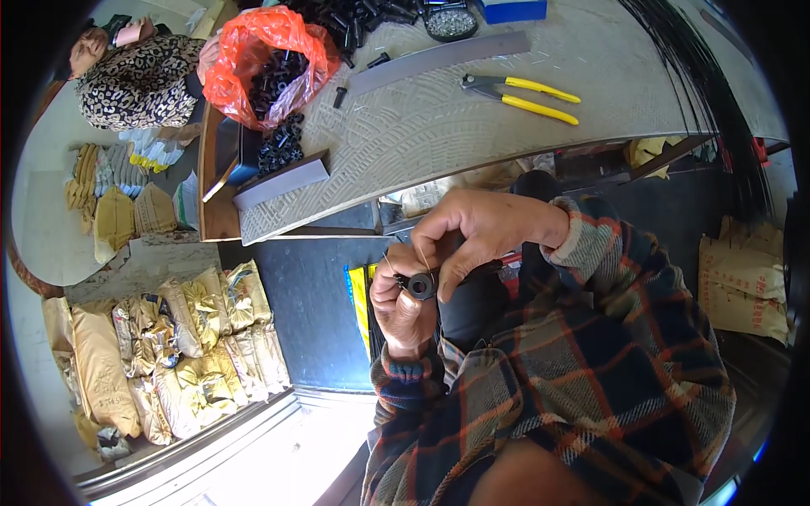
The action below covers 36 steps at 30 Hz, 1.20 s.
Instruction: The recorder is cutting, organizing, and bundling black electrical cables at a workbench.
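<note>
Fingers of the left hand (396,310) partly hid the black cylindrical part (421,287); whether the right hand (477,232) pinched the thin wire (424,256) could not be told. The upper edge cut off the blue box (515,11) and the heap of black pieces (361,21).

The head fisheye looks down from close above both hands (489,223).

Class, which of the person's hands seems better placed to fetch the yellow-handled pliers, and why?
Probably the right hand: it lies nearer the pliers, while the left hand grips a black tube.
</note>
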Available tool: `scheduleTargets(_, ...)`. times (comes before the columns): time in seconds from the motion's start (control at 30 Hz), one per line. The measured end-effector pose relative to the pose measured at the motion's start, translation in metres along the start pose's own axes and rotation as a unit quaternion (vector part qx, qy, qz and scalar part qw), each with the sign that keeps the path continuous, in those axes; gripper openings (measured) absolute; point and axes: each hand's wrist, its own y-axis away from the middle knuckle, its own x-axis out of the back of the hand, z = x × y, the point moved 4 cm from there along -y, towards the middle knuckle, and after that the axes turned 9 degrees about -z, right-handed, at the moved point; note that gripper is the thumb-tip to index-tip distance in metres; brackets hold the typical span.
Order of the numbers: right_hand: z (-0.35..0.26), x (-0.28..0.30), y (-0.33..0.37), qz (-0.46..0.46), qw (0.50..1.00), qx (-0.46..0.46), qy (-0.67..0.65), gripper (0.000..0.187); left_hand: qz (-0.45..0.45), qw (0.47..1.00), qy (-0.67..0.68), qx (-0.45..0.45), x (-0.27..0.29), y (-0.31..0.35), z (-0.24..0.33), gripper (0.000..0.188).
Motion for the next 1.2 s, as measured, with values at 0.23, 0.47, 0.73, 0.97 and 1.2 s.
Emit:
scheduleTargets(0.23, -0.007, -0.035, 0.025, 0.356, 0.847, 0.125, 0.375, 0.033, 0.034, 0.998, 0.05, 0.009, 0.011, 0.007, -0.011, 0.029)
scheduleTargets(0.47, 0.009, -0.04, 0.026, 0.406, 0.836, 0.125, 0.348, 0.027, 0.098, 0.995, 0.03, 0.001, 0.006, 0.015, -0.02, 0.027)
scheduleTargets(0.73, 0.034, -0.044, 0.017, 0.399, 0.869, -0.004, 0.293, 0.036, 0.181, 0.939, -0.265, 0.119, 0.0, 0.03, -0.017, 0.039)
scheduleTargets(0.97, 0.025, -0.049, 0.034, 0.394, 0.847, 0.147, 0.324, 0.029, 0.045, 0.963, -0.264, -0.016, 0.001, 0.033, 0.017, 0.037)
scheduleTargets(1.2, 0.03, -0.055, 0.026, 0.344, 0.852, 0.177, 0.354, 0.022, 0.013, 0.911, -0.407, -0.061, -0.003, 0.023, 0.029, 0.038)
